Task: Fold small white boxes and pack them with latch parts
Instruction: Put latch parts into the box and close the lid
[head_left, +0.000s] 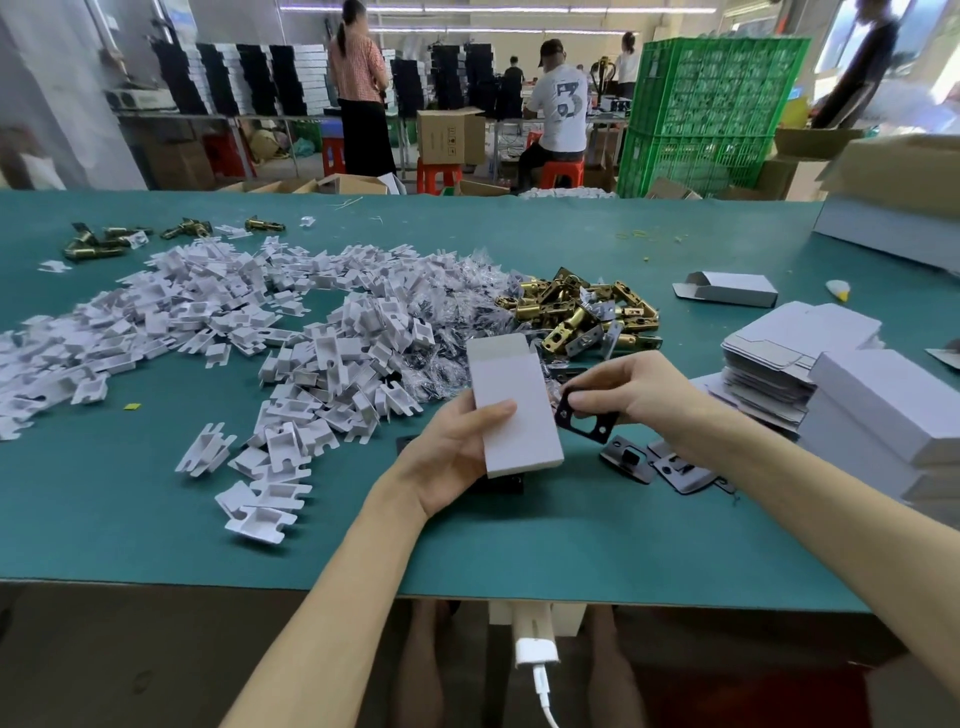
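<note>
- One wide teal-green matted worktable (156, 519) carries all stock, laid within reach of both forearms.
- Sprawling heap of small white moulded plastic inserts (234, 322) covers the left and centre, probably staged there for left-hand pick-up.
- Stack of flat white card box blanks (779, 364) sits at the right, beside closed white boxes (883, 400).
- Pile of brass-coloured cylindrical latch bolts (576, 312) lies just beyond the hands.
- Small white folded card box (514, 379) is held above the mat near the front edge, its open end pointing away, apparently to receive parts.
- Left hand (452, 457) is palm-up, fingers curled under the box, thumb pressed across its top face.
- Right hand (634, 387) is palm-down, wrist bent inward. Thumb and fingers pinch a flat black metal faceplate (584, 427) just beside the box's right edge, clear of the spare plates (628, 460) on the mat.
</note>
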